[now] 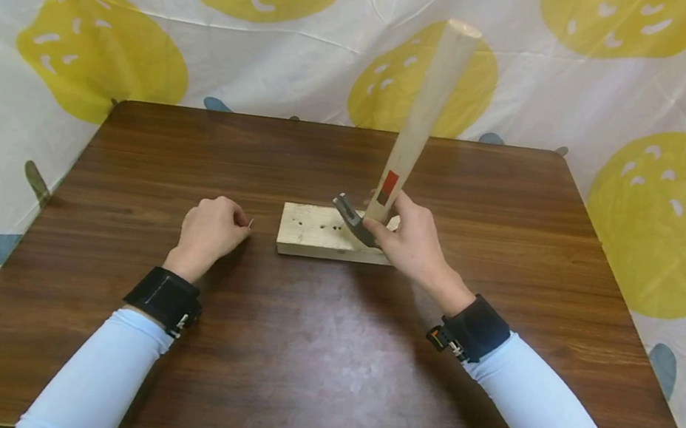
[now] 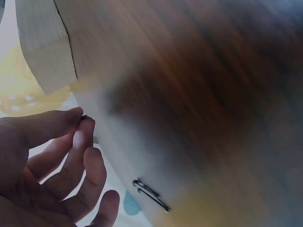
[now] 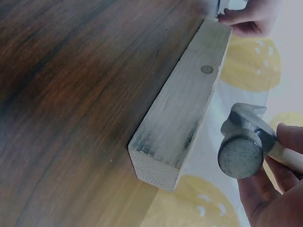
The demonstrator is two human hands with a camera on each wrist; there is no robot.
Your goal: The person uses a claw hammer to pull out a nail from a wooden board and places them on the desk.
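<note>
Head view: bright, even, diffuse light; sharp throughout. Soft glare patch on the counter (image 1: 322, 345) near its front middle. Faint short shadows beside the forearms. Wide-angle bowing at the frame edges.

Left wrist view: heavily blurred, washed out; counter grain smeared, the left hand (image 2: 52, 165) soft-edged.

Right wrist view: dimmer, greyish cast; wood block (image 3: 182, 109) fairly sharp, counter beyond it softens, backdrop overexposed.

Steel-headed claw hammer (image 1: 389, 176) with pale wooden handle, upright at frame centre, head down on pale rectangular wooden block (image 1: 320, 233), flat, holes on top. Small thin metal nail (image 1: 250, 223) just left, pinched.
</note>
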